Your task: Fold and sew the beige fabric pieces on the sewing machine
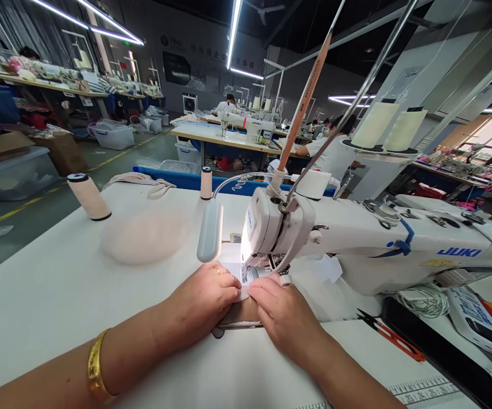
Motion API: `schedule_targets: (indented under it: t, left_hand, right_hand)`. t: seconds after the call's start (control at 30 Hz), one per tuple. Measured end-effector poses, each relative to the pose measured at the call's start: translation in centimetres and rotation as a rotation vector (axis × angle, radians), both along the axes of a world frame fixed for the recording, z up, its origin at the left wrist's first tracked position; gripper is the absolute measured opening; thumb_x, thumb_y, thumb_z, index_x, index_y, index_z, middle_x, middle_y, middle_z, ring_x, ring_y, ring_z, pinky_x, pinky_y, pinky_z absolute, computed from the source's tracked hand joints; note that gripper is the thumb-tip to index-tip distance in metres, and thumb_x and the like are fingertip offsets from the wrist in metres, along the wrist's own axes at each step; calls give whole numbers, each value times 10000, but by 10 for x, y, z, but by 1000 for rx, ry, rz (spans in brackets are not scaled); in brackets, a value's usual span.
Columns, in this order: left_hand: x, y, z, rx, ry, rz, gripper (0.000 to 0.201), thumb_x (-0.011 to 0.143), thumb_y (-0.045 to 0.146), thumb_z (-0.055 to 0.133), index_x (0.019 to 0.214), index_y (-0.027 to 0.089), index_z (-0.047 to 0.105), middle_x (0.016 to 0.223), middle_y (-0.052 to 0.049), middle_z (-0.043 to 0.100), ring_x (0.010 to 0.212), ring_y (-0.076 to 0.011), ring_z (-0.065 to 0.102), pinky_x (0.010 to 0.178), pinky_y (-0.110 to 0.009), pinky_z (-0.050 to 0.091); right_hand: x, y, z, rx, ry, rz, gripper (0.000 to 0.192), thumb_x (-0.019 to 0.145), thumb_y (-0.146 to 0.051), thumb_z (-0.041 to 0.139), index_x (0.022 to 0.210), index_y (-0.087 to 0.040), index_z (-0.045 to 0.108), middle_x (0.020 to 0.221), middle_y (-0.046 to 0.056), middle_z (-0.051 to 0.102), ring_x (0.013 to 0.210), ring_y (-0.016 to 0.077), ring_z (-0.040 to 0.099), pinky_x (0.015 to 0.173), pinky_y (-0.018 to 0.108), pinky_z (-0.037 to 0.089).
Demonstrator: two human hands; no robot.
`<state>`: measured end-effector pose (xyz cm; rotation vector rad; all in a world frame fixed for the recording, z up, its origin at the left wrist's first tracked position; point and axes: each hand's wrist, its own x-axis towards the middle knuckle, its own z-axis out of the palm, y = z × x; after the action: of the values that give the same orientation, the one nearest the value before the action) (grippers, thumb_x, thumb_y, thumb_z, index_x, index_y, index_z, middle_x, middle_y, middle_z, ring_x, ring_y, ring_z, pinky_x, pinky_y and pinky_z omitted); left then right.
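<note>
We count two hands: left hand (pixel 205 298), right hand (pixel 282 309), fingers flat, pressing one fabric piece (pixel 240 313) under sewing machine (pixel 357 238), near table (pixel 58 295) front edge. Two thread spools (pixel 88 196) toward far edge.

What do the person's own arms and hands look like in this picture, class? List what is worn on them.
Both forearms are bare, with no sleeves or gloves in view. The left hand has a gold ring on one of its fingers, and a broad gold bangle circles the left wrist. The right hand shows no jewellery; nothing can be seen on its wrist.
</note>
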<state>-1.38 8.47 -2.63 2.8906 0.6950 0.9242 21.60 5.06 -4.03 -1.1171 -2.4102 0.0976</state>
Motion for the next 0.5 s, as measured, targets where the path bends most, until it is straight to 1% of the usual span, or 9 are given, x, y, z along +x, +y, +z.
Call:
schedule_targets:
  t: [0.13,0.23,0.4,0.5]
  left_hand:
    - [1,4,0,-1,41,25,327,967,25,458,886,191,728,879,-57,770,795,-194,679,804,-356,509]
    - [1,6,-1,11,58,45,327,973,28,458,868,192,721,892,-55,771,799,-196,675,793,-346,510]
    - [1,10,-1,23,57,66,351,987,36,419,870,181,716,911,-52,780,789,-210,671,776,-364,504]
    - [0,9,0,-10,65,80,326,997,63,438,847,183,702,929,-56,772,827,-215,679,805,-366,504]
  right_hand:
    - [0,2,0,0,-9,-46,365,864,46,439,971,-237,643,894,40,655,820,219,559,668,321,408]
    - [0,4,0,7,-8,-60,364,866,34,452,1005,-235,653,915,43,662,841,223,570,673,320,413]
    - [-1,5,-3,2,15,-66,374,874,17,442,1054,-225,665,983,54,692,811,225,570,610,321,379]
    - [-3,4,-3,15,37,-40,409,886,25,426,1103,-223,669,1008,59,705,865,234,595,647,329,408]
